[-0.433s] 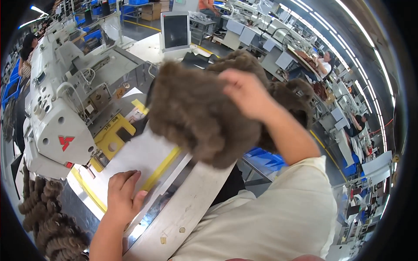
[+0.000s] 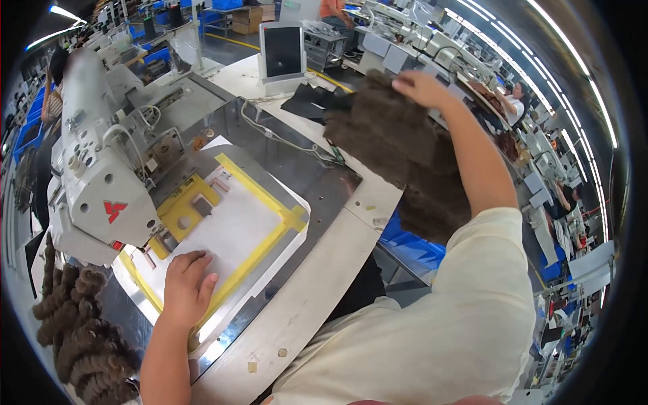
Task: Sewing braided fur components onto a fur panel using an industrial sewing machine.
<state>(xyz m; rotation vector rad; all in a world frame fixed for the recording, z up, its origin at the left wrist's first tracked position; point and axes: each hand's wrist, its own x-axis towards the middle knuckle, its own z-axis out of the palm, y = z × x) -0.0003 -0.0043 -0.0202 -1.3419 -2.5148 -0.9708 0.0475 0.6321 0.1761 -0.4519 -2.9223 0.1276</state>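
My left hand [image 2: 189, 287] lies with fingers extended and thumb apart over the near left part of a white sewing template [image 2: 236, 229] framed in yellow tape. Beside its fingers, a yellow clamp plate [image 2: 181, 217] on the sewing machine [image 2: 101, 169] rests over the template. Out to the right, my right hand [image 2: 422, 88] has its fingers bent over the upper edge of a brown fur piece [image 2: 398, 128]. That fur lies over more brown fur at the table's right edge; where one piece ends and another begins, I cannot tell.
Rolled brown fur [image 2: 81, 331] is heaped at the lower left. A screen [image 2: 282, 50] stands at the table's back, with black material [image 2: 310, 101] in front and a cable [image 2: 270, 131] nearby. Blue bins [image 2: 412, 243] sit below the right edge. Other people work farther off.
My right hand has carried the fur from over the template to the right, uncovering the template and the tabletop. My left hand has stayed in nearly the same place.
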